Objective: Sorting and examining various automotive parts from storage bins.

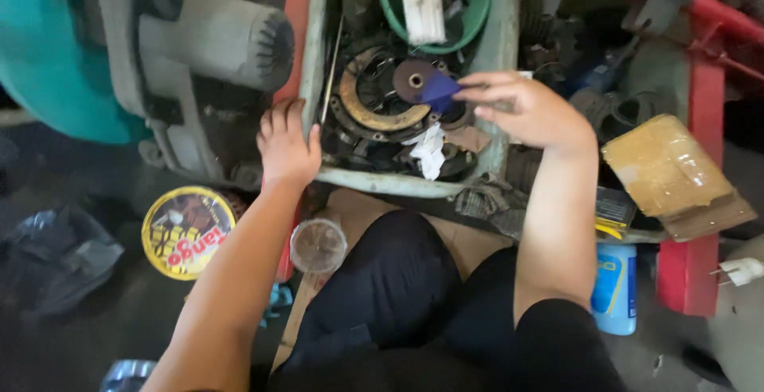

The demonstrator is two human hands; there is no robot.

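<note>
The right hand pinches a small blue piece between thumb and fingers. The blue piece is over the tray, just beside a dark round disc. Its pointed end faces left, toward the disc, and its long side lies almost flat, left to right.

The left hand rests on the tray's left edge with its fingers curled over the rim. It holds nothing else.

The tray is pale green and full of dirty metal parts. A big rusty ring lies in the middle. A white rag lies near the front. A green bowl sits at the back.

The tray sits low on a dark, grimy floor. A grey motor lies to the left. A yellow round tin and a clear cup sit near the person's knees. A brown box and a blue bottle are on the right. Things crowd every side, so there is little room.
</note>
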